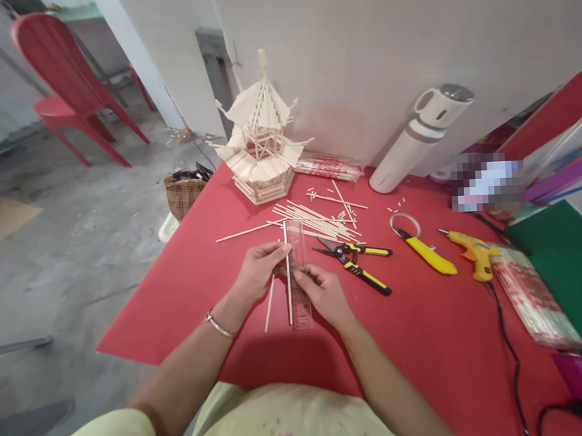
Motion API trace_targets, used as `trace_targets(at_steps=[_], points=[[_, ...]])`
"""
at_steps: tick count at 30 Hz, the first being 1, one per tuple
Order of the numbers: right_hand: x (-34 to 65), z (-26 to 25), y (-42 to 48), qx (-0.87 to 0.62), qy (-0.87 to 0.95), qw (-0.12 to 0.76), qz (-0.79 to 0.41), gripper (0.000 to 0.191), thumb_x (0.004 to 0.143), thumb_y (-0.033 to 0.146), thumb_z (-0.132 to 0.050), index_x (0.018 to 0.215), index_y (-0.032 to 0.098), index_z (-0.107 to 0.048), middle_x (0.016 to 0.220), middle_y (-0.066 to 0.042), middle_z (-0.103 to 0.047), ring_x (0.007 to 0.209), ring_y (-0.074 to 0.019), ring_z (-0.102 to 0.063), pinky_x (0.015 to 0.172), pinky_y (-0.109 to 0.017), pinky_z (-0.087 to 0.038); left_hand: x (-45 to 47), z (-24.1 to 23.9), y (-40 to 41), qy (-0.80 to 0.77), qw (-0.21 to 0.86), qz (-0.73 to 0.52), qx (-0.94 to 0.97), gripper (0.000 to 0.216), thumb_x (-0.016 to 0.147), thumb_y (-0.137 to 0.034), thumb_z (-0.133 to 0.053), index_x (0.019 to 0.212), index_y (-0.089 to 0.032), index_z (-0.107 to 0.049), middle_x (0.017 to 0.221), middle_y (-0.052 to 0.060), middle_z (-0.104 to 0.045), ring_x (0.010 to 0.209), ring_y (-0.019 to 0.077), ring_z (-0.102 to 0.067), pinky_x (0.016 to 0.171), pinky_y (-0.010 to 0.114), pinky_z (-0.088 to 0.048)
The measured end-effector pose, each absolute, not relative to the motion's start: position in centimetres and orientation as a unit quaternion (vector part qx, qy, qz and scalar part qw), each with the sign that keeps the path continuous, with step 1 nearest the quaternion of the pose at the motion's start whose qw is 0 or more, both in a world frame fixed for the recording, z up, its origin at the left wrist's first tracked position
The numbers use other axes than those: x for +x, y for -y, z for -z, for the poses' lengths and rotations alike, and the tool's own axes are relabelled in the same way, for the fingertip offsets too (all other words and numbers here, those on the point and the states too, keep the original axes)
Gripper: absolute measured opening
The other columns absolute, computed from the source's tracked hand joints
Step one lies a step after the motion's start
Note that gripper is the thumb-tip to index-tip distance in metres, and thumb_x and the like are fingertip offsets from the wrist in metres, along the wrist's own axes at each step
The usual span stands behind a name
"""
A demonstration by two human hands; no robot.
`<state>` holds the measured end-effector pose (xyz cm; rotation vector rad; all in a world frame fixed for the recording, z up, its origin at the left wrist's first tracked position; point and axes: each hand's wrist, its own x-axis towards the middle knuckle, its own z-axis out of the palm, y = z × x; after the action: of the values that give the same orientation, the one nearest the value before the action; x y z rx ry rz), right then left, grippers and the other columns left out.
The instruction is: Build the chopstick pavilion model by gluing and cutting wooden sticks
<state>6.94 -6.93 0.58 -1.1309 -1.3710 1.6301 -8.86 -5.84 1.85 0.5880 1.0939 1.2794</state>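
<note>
My left hand is closed on a thin wooden stick, held upright along the left edge of a clear ruler. With thumb and fingers my right hand pinches the ruler near its middle. Another stick lies on the red table just below my left hand. Beyond the ruler is a loose pile of wooden sticks. To the right of my right hand rest yellow-and-black cutters with their blades apart. A pagoda model built of such sticks stands at the back.
On the red table lie a yellow-handled tool with a loop, a yellow glue gun with a black cord, and packs of sticks. A white bottle stands by the wall. A red chair is at the left.
</note>
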Motion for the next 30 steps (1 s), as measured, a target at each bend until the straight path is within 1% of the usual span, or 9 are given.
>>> trace_targets(at_steps=[7,11,18,23,26,30], points=[[6.85,-0.29,6.93,-0.440,0.535,0.356,-0.628,0.035,0.083,0.053,-0.067,0.086,0.018,-0.072,0.071,0.001,-0.062,0.062,-0.0122,-0.050,0.061,-0.024,-0.043,-8.99,-1.47,5.93,-0.480,0.625,-0.555,0.267,0.037,0.063,-0.043,-0.091,0.069,-0.012,-0.073,0.057,0.000,-0.064,0.047,0.0100,-0.057,0.046,0.021,-0.048],[6.78,-0.48,6.96,-0.443,0.543,0.359,-0.616,0.036,0.083,0.054,-0.066,0.084,0.018,-0.072,0.071,0.001,-0.063,0.065,-0.0131,-0.052,0.062,-0.024,-0.044,-9.05,-1.56,6.00,-0.479,0.623,-0.555,0.272,0.036,0.065,-0.043,-0.090,0.069,-0.012,-0.073,0.059,0.000,-0.064,0.049,0.0090,-0.056,0.048,0.020,-0.048],[6.77,-0.57,6.96,-0.441,0.541,0.356,-0.621,0.036,0.084,0.054,-0.066,0.084,0.018,-0.071,0.070,0.001,-0.063,0.063,-0.0130,-0.051,0.062,-0.025,-0.045,-9.24,-1.35,5.98,-0.480,0.620,-0.552,0.284,0.036,0.067,-0.043,-0.089,0.072,-0.011,-0.075,0.062,0.002,-0.067,0.051,0.0096,-0.057,0.051,0.021,-0.049],[6.75,-0.26,6.99,-0.436,0.544,0.359,-0.620,0.036,0.085,0.054,-0.066,0.085,0.018,-0.072,0.073,0.000,-0.064,0.066,-0.0134,-0.052,0.063,-0.025,-0.045,-9.06,-1.38,5.95,-0.484,0.615,-0.553,0.284,0.036,0.067,-0.043,-0.089,0.070,-0.011,-0.073,0.059,0.001,-0.065,0.050,0.0089,-0.056,0.049,0.020,-0.048],[6.77,-0.15,7.03,-0.433,0.540,0.361,-0.625,0.035,0.086,0.053,-0.066,0.084,0.018,-0.071,0.071,0.001,-0.062,0.065,-0.0130,-0.052,0.063,-0.024,-0.044,-8.91,-1.58,5.95,-0.486,0.614,-0.555,0.280,0.037,0.064,-0.043,-0.090,0.068,-0.011,-0.072,0.058,0.000,-0.064,0.047,0.0087,-0.055,0.047,0.020,-0.047],[7.18,-0.09,6.80,-0.429,0.533,0.371,-0.628,0.033,0.087,0.052,-0.067,0.086,0.019,-0.071,0.071,0.002,-0.062,0.064,-0.0124,-0.051,0.062,-0.024,-0.043,-8.94,-1.90,5.85,-0.492,0.612,-0.557,0.272,0.039,0.062,-0.044,-0.091,0.071,-0.011,-0.073,0.061,0.001,-0.066,0.047,0.0112,-0.059,0.046,0.023,-0.050]])
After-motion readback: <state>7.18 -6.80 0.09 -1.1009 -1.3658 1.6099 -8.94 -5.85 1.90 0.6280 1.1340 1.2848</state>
